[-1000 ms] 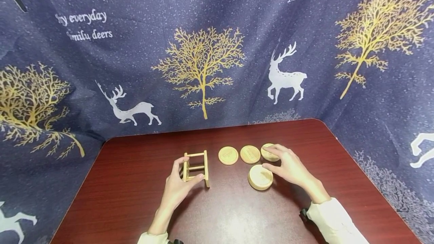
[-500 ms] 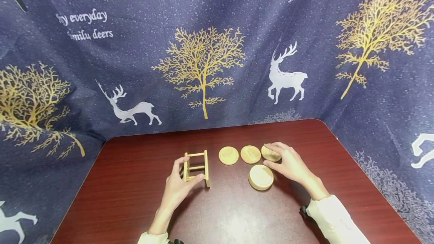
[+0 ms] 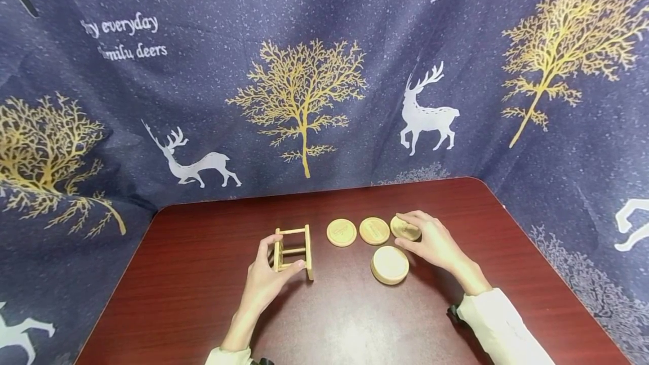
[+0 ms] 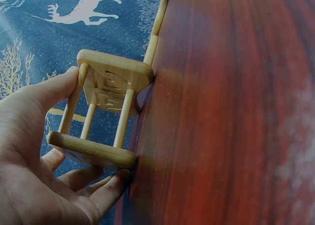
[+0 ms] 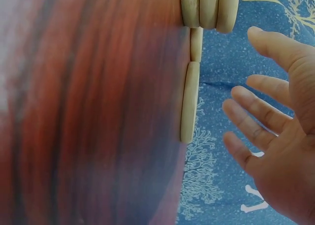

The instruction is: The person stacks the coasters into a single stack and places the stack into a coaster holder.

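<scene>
My left hand (image 3: 263,280) holds a small wooden rack (image 3: 309,255) with two flat end panels joined by round rods. In the left wrist view the thumb presses the rods near the carved far panel (image 4: 115,77), and the fingers curl under the near panel (image 4: 93,151). My right hand (image 3: 440,249) hovers over the rightmost round wooden coaster (image 3: 404,230), fingers spread. From the right wrist, those fingers appear apart from the coaster's edge (image 5: 190,102). A stack of three coasters (image 5: 207,8) stands nearest the right thumb.
Two more flat coasters, one at the left (image 3: 342,232) and one in the middle (image 3: 374,231), lie in a row between the rack and the right hand. The reddish-brown table (image 3: 203,275) ends at a blue patterned cloth (image 3: 329,145) behind.
My right hand has shifted slightly back, away from the stack and over the rightmost coaster. The left hand and rack stay put.
</scene>
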